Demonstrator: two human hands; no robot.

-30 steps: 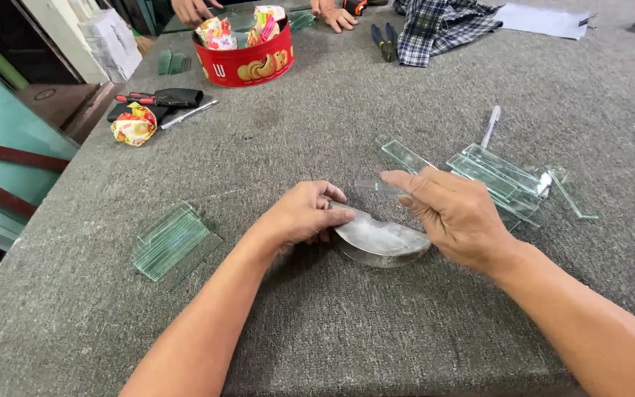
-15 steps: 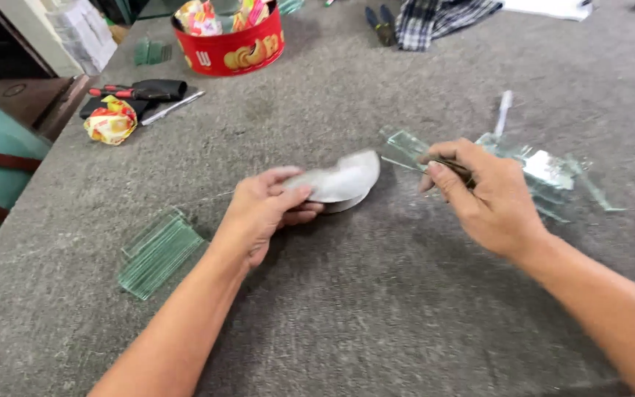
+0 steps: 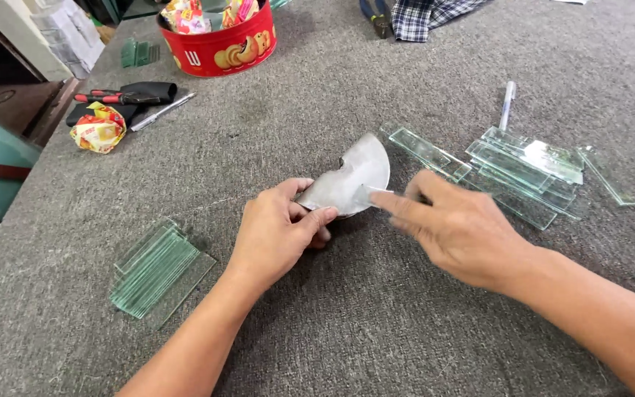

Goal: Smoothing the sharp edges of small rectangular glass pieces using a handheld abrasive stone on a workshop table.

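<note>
My left hand point(image 3: 277, 235) grips a half-round, silvery glass piece point(image 3: 354, 173) by its lower left corner and holds it tilted just above the grey felt table point(image 3: 376, 331). My right hand point(image 3: 464, 231) is close on its right, fingers closed around a thin tool point(image 3: 367, 192). The tool's pale tip rests against the piece's lower edge, and most of the tool is hidden inside the hand.
A stack of clear glass strips point(image 3: 157, 270) lies left of my left arm. A looser pile of glass strips point(image 3: 523, 173) and a white pen point(image 3: 507, 104) lie to the right. Farther back are a red tin point(image 3: 222, 44), a snack packet point(image 3: 99, 126), red-handled pliers point(image 3: 108, 97) and a plaid cloth point(image 3: 428, 15).
The glass piece lay on the table under both hands. My left hand lifted and tilted it, and my right hand came back to its edge with the tool.
</note>
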